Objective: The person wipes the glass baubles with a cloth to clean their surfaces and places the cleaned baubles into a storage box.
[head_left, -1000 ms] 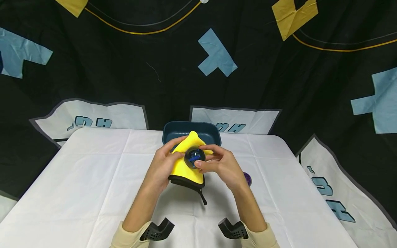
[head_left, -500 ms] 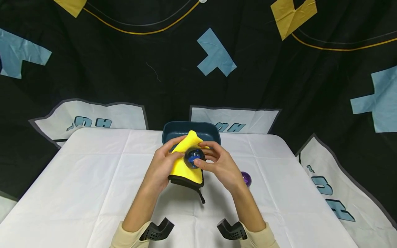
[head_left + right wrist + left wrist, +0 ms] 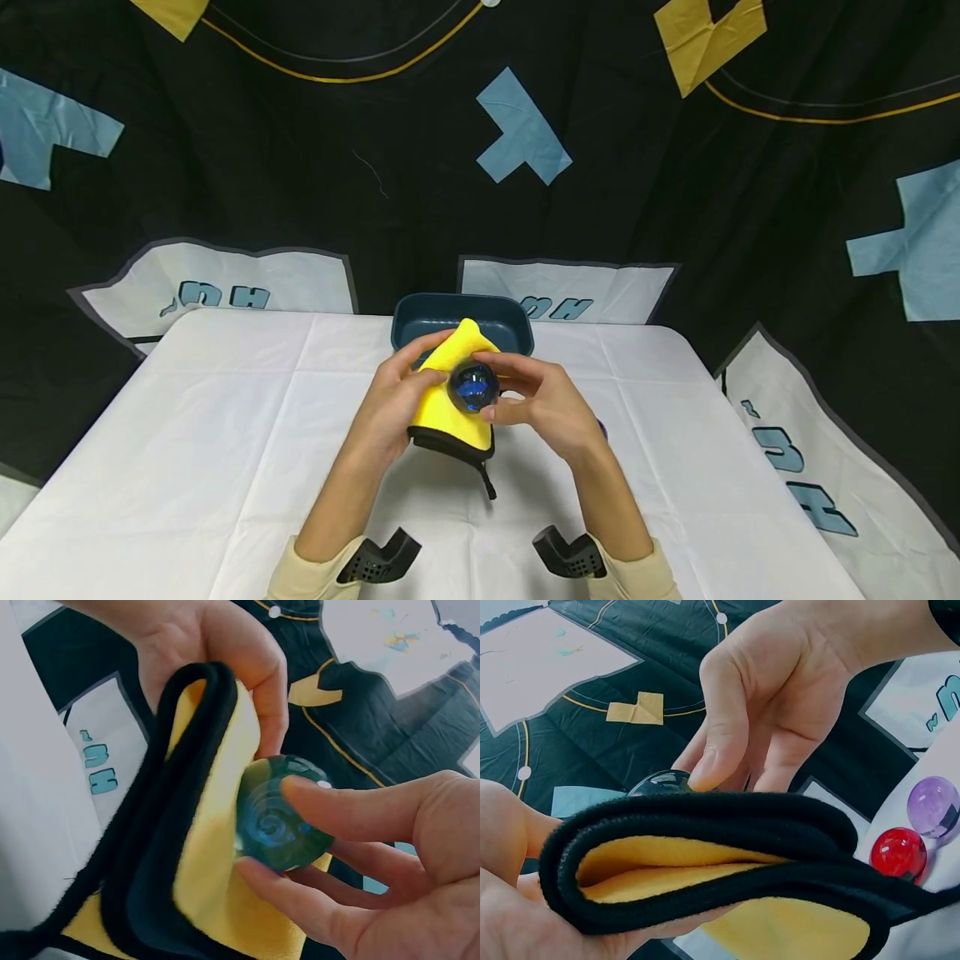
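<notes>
My left hand (image 3: 390,408) grips a folded yellow cloth (image 3: 450,417) with black edging and a short black loop, held above the table. A clear, blue-tinted glass ball (image 3: 472,387) lies against the cloth's yellow face. Thumb and fingers of my right hand (image 3: 551,404) pinch that ball at its right side. In the right wrist view, a swirl shows inside the glass ball (image 3: 274,821). From the left wrist, the folded cloth (image 3: 705,802) hides most of the ball, and only its top edge shows.
A dark blue bin (image 3: 420,310) stands behind the hands at the table's far edge. A red ball (image 3: 898,855) and a purple ball (image 3: 934,806) rest on the white table (image 3: 225,433), right of the cloth. A black printed curtain hangs behind.
My right hand has shifted slightly right, its thumb sliding from the ball's front to its lower right edge. More of the ball shows. The right forearm now covers most of the purple ball.
</notes>
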The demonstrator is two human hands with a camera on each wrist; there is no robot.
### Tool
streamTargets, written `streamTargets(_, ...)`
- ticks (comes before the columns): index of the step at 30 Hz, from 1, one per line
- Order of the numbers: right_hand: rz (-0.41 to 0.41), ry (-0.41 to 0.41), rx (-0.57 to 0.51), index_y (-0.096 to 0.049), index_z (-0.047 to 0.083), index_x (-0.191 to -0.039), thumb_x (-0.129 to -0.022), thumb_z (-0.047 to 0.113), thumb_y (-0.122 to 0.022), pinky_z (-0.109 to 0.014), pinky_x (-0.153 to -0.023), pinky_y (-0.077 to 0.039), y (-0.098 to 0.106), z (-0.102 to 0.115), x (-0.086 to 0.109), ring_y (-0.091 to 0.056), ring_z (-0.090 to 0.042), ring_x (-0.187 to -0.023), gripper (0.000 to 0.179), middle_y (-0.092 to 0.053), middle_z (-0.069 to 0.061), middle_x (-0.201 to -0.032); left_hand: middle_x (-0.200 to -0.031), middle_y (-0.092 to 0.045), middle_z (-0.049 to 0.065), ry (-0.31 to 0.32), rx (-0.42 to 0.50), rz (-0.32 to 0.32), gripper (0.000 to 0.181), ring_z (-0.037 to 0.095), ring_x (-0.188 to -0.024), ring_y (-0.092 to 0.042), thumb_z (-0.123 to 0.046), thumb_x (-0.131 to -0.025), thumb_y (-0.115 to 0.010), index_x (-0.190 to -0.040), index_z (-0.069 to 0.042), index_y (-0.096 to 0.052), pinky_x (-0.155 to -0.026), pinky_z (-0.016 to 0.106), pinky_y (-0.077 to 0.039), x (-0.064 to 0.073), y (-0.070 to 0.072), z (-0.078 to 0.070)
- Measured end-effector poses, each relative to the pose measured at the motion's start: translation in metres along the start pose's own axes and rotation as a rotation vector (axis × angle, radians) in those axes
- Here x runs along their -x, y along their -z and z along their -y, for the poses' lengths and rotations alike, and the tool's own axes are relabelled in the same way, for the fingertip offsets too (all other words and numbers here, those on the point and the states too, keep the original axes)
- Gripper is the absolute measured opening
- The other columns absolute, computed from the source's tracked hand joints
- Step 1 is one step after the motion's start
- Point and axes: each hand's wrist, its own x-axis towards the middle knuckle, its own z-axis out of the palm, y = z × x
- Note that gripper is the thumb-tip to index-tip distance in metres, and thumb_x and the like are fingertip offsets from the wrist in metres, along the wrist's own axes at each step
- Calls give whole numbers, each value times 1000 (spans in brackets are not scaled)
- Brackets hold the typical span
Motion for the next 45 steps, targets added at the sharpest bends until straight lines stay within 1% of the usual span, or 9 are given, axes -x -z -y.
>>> streamTargets(4,-54,-20,33,-69,19,-131,-76,9,-83,-42,-95,-55,-2,-2,-2,-67,-26,-111,58,-71,-7,-123,-147,-40,8,1,-6,-5,46,34,-119,-52,-11,-98,-55,-137,-35,-61,-91,38,-59,0,0,0)
streamTargets(10,-111,-92,5,-69,11,-129,-78,16,-86,-37,-88,-59,-6,-4,-5,-74,-24,-92,54,-76,-11,-105,-145,-42,9,-3,-8,-7,47,33,-116,-54,-10,-98,-54,-137,-35,-61,-85,33,-58,1,1,-1)
streamTargets(17,-115,-118,-9,-71,3,-118,-83,28,-83,-38,-79,-62,-8,-5,-8,-75,-26,-77,45,-77,-13,-95,-143,-44,9,-11,-10,-1,48,33,-114,-55,-9,-97,-54,-138,-33,-61,-82,31,-57,1,1,-1)
streamTargets(24,-116,-87,11,-72,9,-121,-84,30,-83,-37,-90,-59,-10,-4,-9,-74,-22,-94,44,-75,-10,-110,-142,-44,9,-9,4,-11,48,32,-114,-56,-11,-98,-54,-138,-36,-60,-82,31,-57,1,2,-2)
streamTargets(29,-176,-18,-16,-69,17,-127,-84,27,-84,-41,-97,-56,-17,-2,-6,-72,-24,-107,47,-70,-7,-125,-144,-44,9,-1,34,-8,47,32,-114,-57,-11,-98,-53,-138,-36,-60,-84,32,-59,0,3,-2)
streamTargets(32,-198,4,-1,-71,22,-126,-83,25,-84,-42,-97,-56,-18,1,-2,-71,-25,-111,45,-70,-4,-127,-145,-43,8,10,37,-8,47,32,-116,-56,-11,-98,-54,-138,-36,-60,-86,34,-59,0,3,-2)
streamTargets(38,-50,27,-14,-66,17,-136,-81,8,-82,-39,-98,-56,-8,4,2,-63,-29,-124,58,-63,-4,-139,-148,-41,7,7,31,-13,48,32,-120,-53,-11,-97,-55,-137,-36,-61,-90,35,-58,0,3,-3)
streamTargets(40,-32,39,-15,-65,15,-137,-80,4,-81,-39,-97,-56,-6,3,1,-63,-30,-124,61,-63,-6,-140,-147,-41,7,2,34,-6,48,32,-120,-52,-11,-97,-55,-137,-35,-61,-89,34,-58,0,3,-3)
streamTargets(45,-96,9,23,-70,19,-131,-76,6,-83,-40,-95,-57,-5,0,-1,-67,-27,-113,57,-70,-5,-128,-147,-41,7,3,36,11,47,32,-118,-53,-10,-97,-54,-137,-34,-61,-88,33,-58,1,2,-2)
